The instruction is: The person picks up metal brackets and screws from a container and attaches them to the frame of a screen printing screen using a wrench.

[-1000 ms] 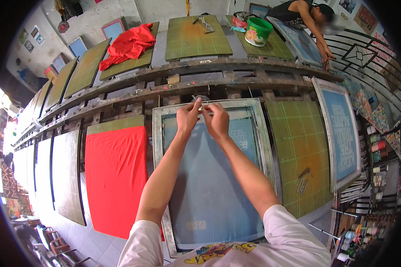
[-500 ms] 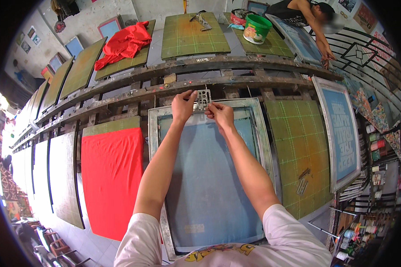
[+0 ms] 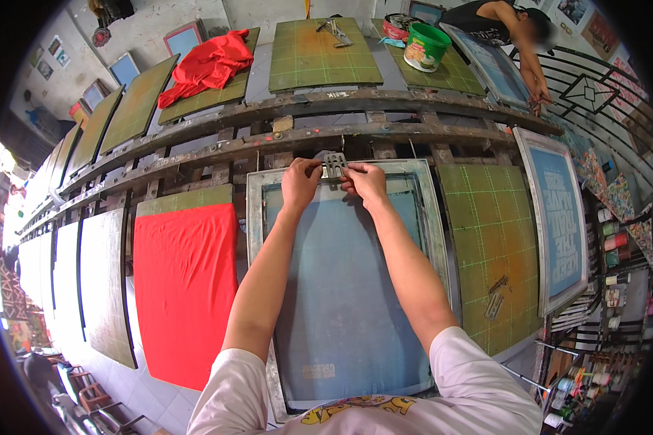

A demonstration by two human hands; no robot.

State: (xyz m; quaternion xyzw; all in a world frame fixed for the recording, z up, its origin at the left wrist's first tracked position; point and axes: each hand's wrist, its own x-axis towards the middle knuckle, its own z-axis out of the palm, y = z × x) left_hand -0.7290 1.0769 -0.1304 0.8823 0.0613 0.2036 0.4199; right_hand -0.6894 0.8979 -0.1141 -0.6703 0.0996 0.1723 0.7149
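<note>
A slotted metal bracket point(image 3: 334, 164) sits at the far edge of a silk screen frame point(image 3: 434, 239), close to the dark rail. My left hand point(image 3: 300, 183) pinches at the bracket's left side with closed fingers. From the other side, my right hand point(image 3: 367, 183) grips it between thumb and fingers. The screen lies flat in front of me, its blue-grey mesh point(image 3: 348, 290) stretched inside a worn metal frame. My fingers cover parts of the bracket's sides.
On the left, red fabric point(image 3: 185, 290) covers a board. To the right, a green gridded board point(image 3: 486, 217) holds another slotted bracket point(image 3: 494, 306), beside an upright screen point(image 3: 559, 217). Beyond the rails point(image 3: 399, 101) are red cloth point(image 3: 214, 69), a green bucket point(image 3: 426, 48) and another person point(image 3: 490, 22).
The bracket has tipped from standing upright to lying flatter and sits slightly lower. My hands have stayed at its two sides. The whole view has shifted slightly.
</note>
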